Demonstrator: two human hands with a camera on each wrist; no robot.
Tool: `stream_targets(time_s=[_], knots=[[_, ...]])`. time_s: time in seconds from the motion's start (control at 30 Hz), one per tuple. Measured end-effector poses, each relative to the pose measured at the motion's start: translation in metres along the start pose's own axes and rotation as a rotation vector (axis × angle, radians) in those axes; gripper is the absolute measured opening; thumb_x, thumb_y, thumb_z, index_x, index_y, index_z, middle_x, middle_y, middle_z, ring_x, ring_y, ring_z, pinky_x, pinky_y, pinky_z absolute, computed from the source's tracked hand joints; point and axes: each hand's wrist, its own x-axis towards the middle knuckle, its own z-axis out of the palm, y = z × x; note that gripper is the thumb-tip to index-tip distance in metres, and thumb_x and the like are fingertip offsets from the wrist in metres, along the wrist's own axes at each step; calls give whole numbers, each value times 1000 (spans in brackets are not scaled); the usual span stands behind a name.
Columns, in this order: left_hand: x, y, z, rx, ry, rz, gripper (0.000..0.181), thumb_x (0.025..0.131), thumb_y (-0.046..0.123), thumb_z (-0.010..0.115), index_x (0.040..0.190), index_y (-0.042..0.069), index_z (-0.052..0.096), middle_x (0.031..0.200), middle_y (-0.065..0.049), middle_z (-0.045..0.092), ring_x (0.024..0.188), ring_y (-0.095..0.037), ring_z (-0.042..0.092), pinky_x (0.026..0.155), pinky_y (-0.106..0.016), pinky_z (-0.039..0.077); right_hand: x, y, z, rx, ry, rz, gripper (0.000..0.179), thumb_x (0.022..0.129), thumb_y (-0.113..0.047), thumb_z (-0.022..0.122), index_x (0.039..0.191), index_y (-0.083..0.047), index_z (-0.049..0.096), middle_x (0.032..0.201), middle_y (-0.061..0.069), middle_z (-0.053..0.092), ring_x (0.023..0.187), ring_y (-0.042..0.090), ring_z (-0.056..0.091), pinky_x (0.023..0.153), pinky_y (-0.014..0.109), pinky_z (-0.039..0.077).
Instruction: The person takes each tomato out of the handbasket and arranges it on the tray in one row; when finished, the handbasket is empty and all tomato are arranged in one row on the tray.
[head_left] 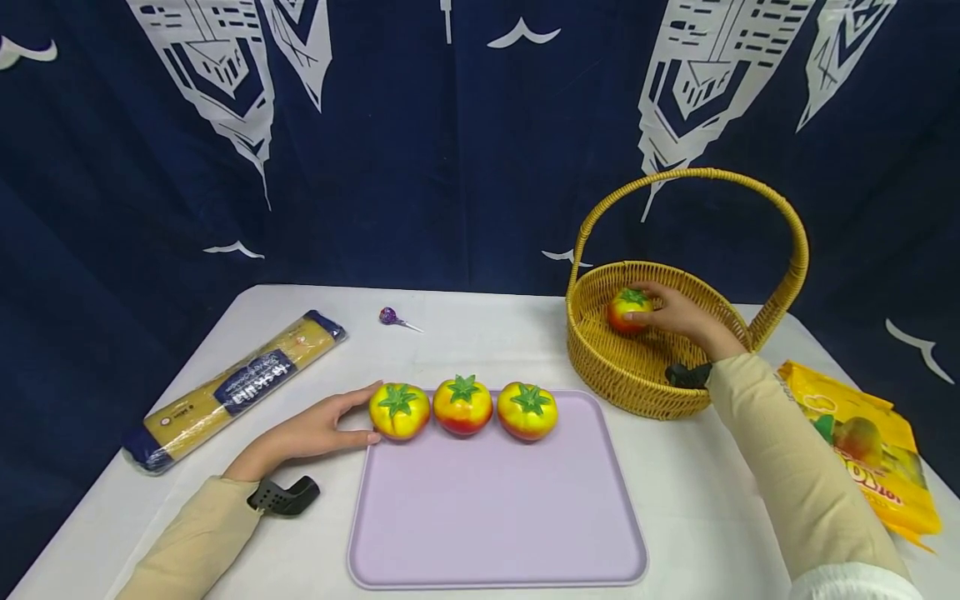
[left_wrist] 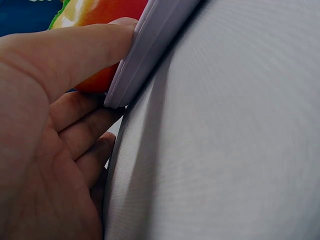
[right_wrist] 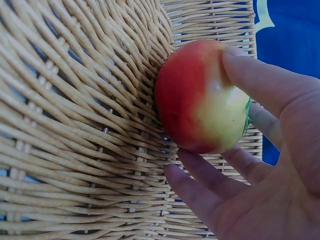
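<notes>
Inside the wicker basket (head_left: 637, 392), my right hand (head_left: 678, 317) holds a red-and-yellow toy tomato (right_wrist: 200, 100) with a green leafy top. Its thumb lies on one side of the tomato and its fingers on the other, close to the woven bottom. At the lilac tray's (head_left: 495, 508) far left corner, my left hand (head_left: 315, 429) grips the leftmost toy tomato (head_left: 400, 411) between thumb and fingers. Beside that one, a middle tomato (head_left: 462, 406) and a right tomato (head_left: 528, 412) sit in a row along the tray's far edge.
A pack of spaghetti (head_left: 236, 392) lies slanted at the left. A wrapped lollipop (head_left: 397, 318) is near the table's back. The basket's tall handle (head_left: 693, 173) arches over the right hand. A yellow snack bag (head_left: 866, 450) lies right of the right forearm.
</notes>
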Motion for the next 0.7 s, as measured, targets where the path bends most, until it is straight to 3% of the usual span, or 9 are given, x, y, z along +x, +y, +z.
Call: stream_targets(time_s=[0.4,0.7], knots=[[-2,2,-4,-10,7,5,77,85,33,69,144,-1,32,146,-21,30,135,-37,22,108,-53,18,6,-4,0,0,24,-21,72,89,-22,66,142,4,25,131,34,33,110,42,40,95,53,35],[-1,2,-2,-31,-14,3,79,85,33,69,144,-2,30,148,-19,28,136,-35,21,108,-51,18,-10,-17,-8,37,92,-93,71,89,-22,66,143,2,26,130,29,35,109,40,40,93,52,36]])
